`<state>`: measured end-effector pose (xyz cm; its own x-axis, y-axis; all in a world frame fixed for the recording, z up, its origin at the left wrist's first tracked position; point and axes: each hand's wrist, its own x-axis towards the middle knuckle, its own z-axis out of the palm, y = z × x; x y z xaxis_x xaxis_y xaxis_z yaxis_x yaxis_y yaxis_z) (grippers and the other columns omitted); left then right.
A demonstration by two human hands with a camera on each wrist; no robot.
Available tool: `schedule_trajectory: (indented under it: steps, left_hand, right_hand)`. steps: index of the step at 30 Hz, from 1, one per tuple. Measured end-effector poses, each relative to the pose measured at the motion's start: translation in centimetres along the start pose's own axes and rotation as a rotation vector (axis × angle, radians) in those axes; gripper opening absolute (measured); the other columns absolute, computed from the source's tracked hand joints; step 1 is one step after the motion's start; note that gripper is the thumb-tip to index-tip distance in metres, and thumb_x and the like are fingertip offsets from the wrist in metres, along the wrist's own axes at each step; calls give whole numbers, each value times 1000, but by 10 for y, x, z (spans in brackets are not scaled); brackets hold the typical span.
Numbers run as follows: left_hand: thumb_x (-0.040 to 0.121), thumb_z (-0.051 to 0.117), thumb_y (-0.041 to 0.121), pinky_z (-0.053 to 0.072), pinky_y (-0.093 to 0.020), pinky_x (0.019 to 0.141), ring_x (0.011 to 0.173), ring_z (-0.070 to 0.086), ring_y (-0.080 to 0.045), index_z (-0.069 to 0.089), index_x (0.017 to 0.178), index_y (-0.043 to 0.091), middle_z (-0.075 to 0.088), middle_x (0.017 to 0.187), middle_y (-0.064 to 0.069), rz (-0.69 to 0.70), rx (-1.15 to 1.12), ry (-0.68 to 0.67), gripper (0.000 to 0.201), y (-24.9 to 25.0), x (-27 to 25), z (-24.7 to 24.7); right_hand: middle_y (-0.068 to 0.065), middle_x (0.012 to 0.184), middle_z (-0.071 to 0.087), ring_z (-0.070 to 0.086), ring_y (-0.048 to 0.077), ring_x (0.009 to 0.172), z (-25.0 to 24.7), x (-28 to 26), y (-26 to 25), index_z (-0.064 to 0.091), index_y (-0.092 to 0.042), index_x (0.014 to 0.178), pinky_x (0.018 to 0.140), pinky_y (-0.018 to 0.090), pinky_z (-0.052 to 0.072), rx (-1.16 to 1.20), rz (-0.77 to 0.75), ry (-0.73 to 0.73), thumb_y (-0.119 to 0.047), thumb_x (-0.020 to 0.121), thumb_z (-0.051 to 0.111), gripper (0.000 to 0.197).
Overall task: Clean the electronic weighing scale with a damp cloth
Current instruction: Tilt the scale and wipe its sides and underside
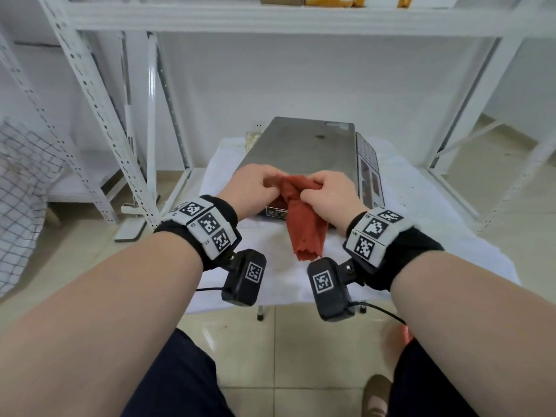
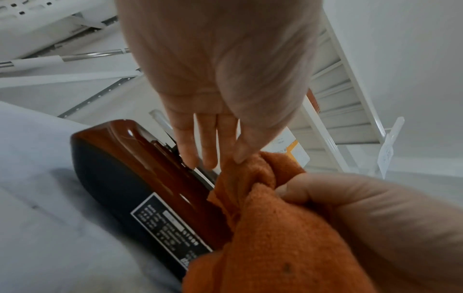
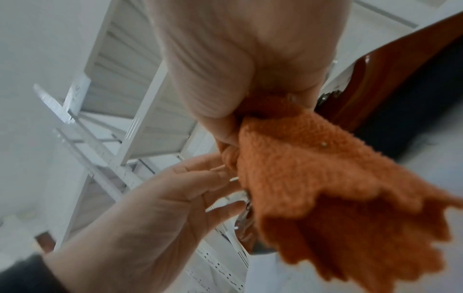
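The electronic weighing scale (image 1: 301, 149) stands on a small table, its steel platform bearing a few dark specks and its keypad panel (image 1: 368, 173) on the right side. Over its near edge both hands hold a bunched orange-red cloth (image 1: 305, 221), whose loose end hangs down toward me. My left hand (image 1: 272, 186) pinches the cloth (image 2: 275, 237) between thumb and forefinger, the other fingers (image 2: 208, 146) straight. My right hand (image 1: 310, 189) grips the bunched top of the cloth (image 3: 313, 168) in its curled fingers. The scale's glossy brown and black body (image 2: 140, 178) lies just beneath the hands.
A white cover (image 1: 421, 206) drapes the table under the scale. White metal shelving (image 1: 90, 85) stands at the left, right and overhead, with boxes (image 1: 331, 0) on the top shelf. Checked fabric (image 1: 21, 176) hangs at far left. My knees are at the table's near edge, over a tiled floor.
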<state>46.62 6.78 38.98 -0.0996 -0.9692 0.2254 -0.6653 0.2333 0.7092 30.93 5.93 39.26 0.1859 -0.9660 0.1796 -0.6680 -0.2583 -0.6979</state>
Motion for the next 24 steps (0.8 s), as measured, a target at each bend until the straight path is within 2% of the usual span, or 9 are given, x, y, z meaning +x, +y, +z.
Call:
schedule_trajectory:
  steps: [2,4,9,13,15,18,20,22,24]
  left_hand:
    - [82,58,0,54,-36,88,89,67,-17,72,102,10,72,98,-6,-15,-31,38,27,4,1,1]
    - [83,59,-2,56,-40,83,82,68,-23,71,95,8,72,91,-11,-32,-71,63,20,9,3,2]
    - [83,60,-4,58,-44,76,74,69,-33,63,75,18,68,71,-10,-45,-139,86,23,18,11,1]
    - [82,68,7,54,-32,63,58,61,-20,60,80,15,63,65,-7,-70,-147,52,12,28,21,-2]
    - [83,69,18,52,-31,68,64,60,-18,61,93,17,63,71,-4,-112,-147,80,12,28,30,-6]
    - [87,62,26,47,-34,90,95,60,-21,62,111,19,62,100,-5,-218,-71,196,25,17,46,-15]
    - [88,57,25,42,-31,98,109,56,-22,61,118,16,61,117,-6,-317,-19,243,31,11,51,-22]
    - [90,54,25,41,-31,95,111,56,-27,64,112,11,62,116,-8,-416,39,198,28,4,58,-26]
    - [92,51,27,43,-34,91,107,57,-31,65,103,4,64,109,-13,-490,39,147,29,-2,66,-28]
  right_hand:
    - [10,78,69,64,26,83,-1,-1,3,72,-12,78,76,36,52,152,77,8,-17,72,64,11]
    - [14,84,72,67,30,86,-1,-2,4,70,-13,74,82,45,54,298,161,-19,-22,64,65,15]
    - [17,100,65,60,25,84,-12,-5,-2,65,-5,105,78,34,50,673,293,-235,-6,91,53,18]
    - [20,103,65,60,29,91,-25,2,4,63,-10,91,92,46,49,688,329,-197,-7,93,50,14]
    - [20,104,65,63,33,95,-33,11,11,62,-13,87,95,51,49,752,380,-91,-9,92,50,13]
    - [22,109,64,62,36,100,-47,29,31,59,-12,83,93,52,50,876,479,118,-12,90,49,12]
    - [19,99,64,62,29,85,-58,39,47,55,-12,79,75,35,59,937,507,185,-9,95,41,21]
    - [7,84,56,56,18,65,-64,48,60,51,-13,83,42,18,52,921,532,196,-9,97,33,23]
    - [5,81,53,58,15,53,-68,59,73,50,-11,89,36,18,48,933,568,211,-7,98,28,25]
